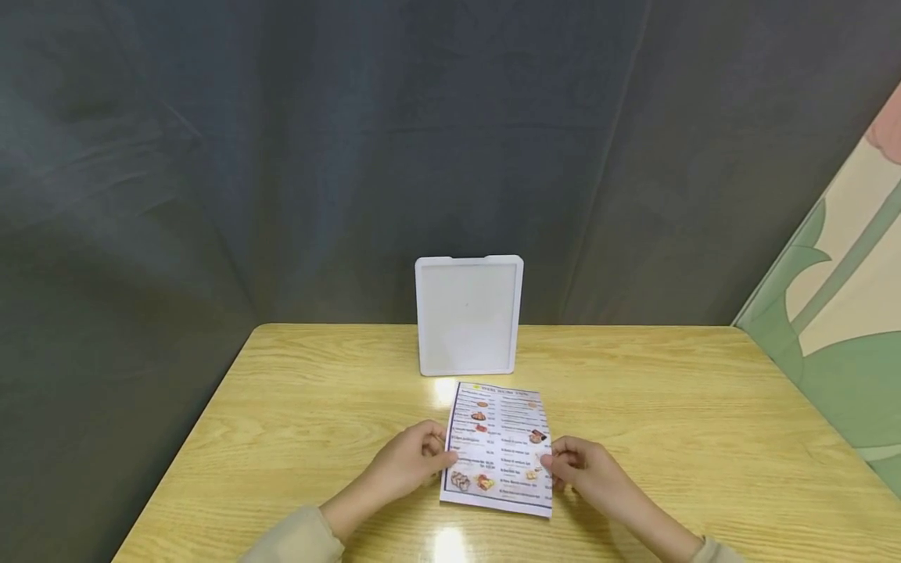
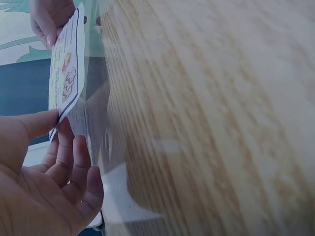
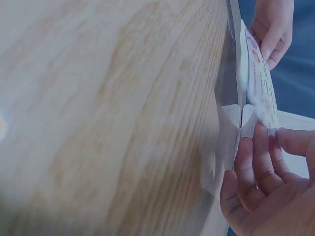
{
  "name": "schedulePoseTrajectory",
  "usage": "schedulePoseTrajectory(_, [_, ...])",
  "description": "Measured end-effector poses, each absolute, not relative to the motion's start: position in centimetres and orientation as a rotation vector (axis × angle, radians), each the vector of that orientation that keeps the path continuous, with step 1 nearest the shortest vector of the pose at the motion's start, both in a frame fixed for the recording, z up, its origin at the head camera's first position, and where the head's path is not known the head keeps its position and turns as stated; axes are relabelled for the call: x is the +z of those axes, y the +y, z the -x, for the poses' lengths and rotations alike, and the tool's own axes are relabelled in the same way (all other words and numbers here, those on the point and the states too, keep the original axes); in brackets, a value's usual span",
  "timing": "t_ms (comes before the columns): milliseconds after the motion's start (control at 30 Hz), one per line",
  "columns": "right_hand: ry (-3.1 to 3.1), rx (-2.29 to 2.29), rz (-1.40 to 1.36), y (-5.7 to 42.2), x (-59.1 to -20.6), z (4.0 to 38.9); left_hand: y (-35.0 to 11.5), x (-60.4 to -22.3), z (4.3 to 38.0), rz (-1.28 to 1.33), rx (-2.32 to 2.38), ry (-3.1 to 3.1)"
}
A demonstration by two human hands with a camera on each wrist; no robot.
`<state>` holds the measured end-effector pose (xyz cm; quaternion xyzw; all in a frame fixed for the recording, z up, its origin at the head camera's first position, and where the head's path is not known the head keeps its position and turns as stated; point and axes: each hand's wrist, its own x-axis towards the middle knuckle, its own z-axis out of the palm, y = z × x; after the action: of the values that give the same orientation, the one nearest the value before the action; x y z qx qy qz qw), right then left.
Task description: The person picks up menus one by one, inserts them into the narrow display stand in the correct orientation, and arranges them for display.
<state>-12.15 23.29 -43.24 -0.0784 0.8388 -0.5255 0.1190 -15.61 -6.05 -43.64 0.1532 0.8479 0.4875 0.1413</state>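
A printed paper menu (image 1: 498,450), with columns of text and small food pictures, is held between both hands above the wooden table. My left hand (image 1: 415,457) pinches its left edge, thumb on the printed face and fingers behind. At the opposite edge my right hand (image 1: 587,473) pinches the sheet the same way. From the left wrist, the menu (image 2: 69,69) appears nearly edge-on and slightly bowed, its lower border close over the tabletop. The right wrist view shows the fingers (image 3: 266,169) curled under the sheet's edge.
Behind the menu, a white framed board (image 1: 468,317) stands upright near the back edge of the glossy wooden table (image 1: 317,391). A dark curtain (image 1: 436,141) hangs behind the table and along the left. At right is a wall with a painted plant pattern (image 1: 845,328).
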Motion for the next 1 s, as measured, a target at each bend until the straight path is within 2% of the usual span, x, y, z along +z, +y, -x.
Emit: schedulePoseTrajectory(1000, [2.536,-1.507,0.129,22.2,-42.8,12.2,-6.3,-43.7,15.5,-0.403,1.418,2.548])
